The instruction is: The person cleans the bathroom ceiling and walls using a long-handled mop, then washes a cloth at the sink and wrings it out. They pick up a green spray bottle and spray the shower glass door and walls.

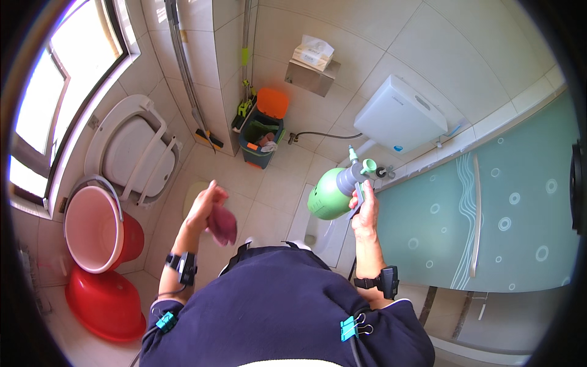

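Note:
My left hand (204, 206) grips a dark pink cloth (223, 224), which hangs down beside the palm over the tiled floor. On the right, my right hand (365, 210) is closed around the grey handle of a green pump sprayer bottle (329, 195). The bottle is tilted, with its pale green nozzle pointing up and away from me and its round body to the left of the hand. Below the sprayer lies a white squat toilet (326, 234), partly hidden by the bottle and my body.
At left stand a pink-red bucket (133, 238), a red basin (105, 305) and a folded white baby bathtub (137, 153). Ahead are a lidded trash bin (257, 155), a mop pole (185, 69), a tissue pack (313, 52) and a white cistern (399, 114). Frosted glass doors (513, 197) stand at right.

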A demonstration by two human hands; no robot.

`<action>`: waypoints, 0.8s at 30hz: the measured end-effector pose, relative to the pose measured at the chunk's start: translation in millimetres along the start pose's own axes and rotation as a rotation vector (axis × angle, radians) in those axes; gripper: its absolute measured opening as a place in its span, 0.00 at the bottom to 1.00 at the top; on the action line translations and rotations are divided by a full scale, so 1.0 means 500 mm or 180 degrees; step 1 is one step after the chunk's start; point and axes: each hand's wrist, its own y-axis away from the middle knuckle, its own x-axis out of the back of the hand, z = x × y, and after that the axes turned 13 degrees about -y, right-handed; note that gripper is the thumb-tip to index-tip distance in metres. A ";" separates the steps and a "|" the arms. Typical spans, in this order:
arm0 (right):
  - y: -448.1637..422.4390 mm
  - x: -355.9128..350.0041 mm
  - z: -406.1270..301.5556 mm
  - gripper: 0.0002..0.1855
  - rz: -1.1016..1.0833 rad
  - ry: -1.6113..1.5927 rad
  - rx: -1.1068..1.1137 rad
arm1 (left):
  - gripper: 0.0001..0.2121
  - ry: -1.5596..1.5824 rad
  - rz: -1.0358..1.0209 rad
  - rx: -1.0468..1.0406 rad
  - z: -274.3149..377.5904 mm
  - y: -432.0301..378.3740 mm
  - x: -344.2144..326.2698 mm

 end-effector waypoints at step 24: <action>-0.085 -0.149 -0.233 0.17 -0.0522 -0.0767 0.0691 | 0.21 0.1610 0.1290 0.0236 -0.169 0.124 0.111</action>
